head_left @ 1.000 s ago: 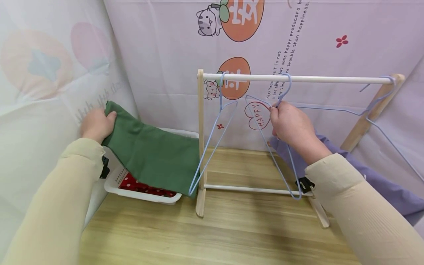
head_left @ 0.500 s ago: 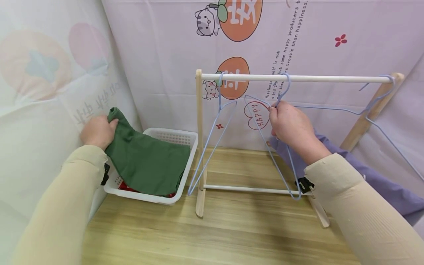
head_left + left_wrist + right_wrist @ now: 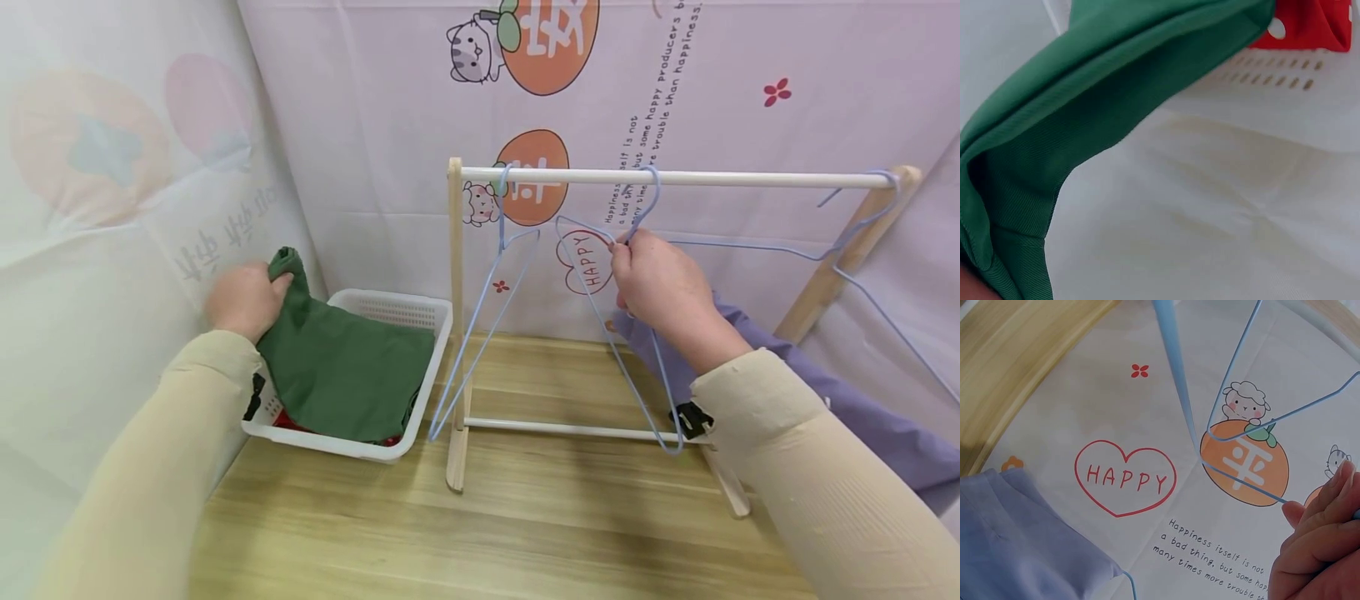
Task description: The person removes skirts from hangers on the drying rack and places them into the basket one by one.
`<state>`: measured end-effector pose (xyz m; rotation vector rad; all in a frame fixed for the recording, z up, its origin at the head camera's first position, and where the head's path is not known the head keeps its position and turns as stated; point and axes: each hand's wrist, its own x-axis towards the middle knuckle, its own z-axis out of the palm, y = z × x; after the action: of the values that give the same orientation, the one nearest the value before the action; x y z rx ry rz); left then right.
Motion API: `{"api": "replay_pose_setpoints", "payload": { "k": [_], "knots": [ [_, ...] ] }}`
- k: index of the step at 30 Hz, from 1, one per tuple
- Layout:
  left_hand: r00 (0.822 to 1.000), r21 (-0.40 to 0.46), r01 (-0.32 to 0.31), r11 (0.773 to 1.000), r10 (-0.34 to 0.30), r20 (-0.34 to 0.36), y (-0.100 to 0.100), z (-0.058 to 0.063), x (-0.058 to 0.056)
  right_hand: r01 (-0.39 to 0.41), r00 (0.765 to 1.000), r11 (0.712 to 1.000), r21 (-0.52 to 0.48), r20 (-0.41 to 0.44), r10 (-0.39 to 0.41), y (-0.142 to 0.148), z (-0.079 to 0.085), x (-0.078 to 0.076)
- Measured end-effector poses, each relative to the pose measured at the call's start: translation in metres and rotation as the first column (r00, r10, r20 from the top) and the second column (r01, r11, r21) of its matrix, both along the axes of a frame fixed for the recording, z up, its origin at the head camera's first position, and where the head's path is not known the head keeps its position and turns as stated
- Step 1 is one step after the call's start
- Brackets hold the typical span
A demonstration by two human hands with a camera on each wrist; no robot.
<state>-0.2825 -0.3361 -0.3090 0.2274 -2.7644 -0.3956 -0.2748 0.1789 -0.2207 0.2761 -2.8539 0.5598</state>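
Green cloth [image 3: 351,368] has dropped, mostly hiding red cloth [image 3: 1313,26].

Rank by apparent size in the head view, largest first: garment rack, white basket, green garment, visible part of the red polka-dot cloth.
1. Garment rack
2–3. White basket and green garment: overall outlines too alike to rank
4. Red polka-dot cloth: only slivers show

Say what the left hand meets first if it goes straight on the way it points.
Probably the curtain, around its corner, just past the green cloth that the left hand grips; the head view leaves the gap's depth unclear.
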Motion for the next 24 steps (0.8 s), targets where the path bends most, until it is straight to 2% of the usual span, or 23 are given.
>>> {"api": "replay_pose_setpoints", "payload": {
  "k": [13, 18, 24],
  "knots": [
    [0.991, -0.031, 0.08, 0.996, -0.077, 0.107, 0.044, -0.007, -0.006, -0.015, 1.0, 1.0, 0.002, -0.017, 0.015, 0.001, -0.001, 0.0],
    [0.982, -0.019, 0.085, 0.996, -0.081, 0.169, 0.062, -0.014, -0.007, -0.021, 1.0, 1.0, -0.005, -0.015, 0.021, 0.001, -0.001, 0.001],
    [0.977, -0.036, 0.121, 0.992, -0.112, 0.18, 0.081, -0.028, -0.01, -0.033, 0.999, 0.999, -0.013, -0.022, 0.033, 0.001, -0.001, 0.001]
  ]
}}
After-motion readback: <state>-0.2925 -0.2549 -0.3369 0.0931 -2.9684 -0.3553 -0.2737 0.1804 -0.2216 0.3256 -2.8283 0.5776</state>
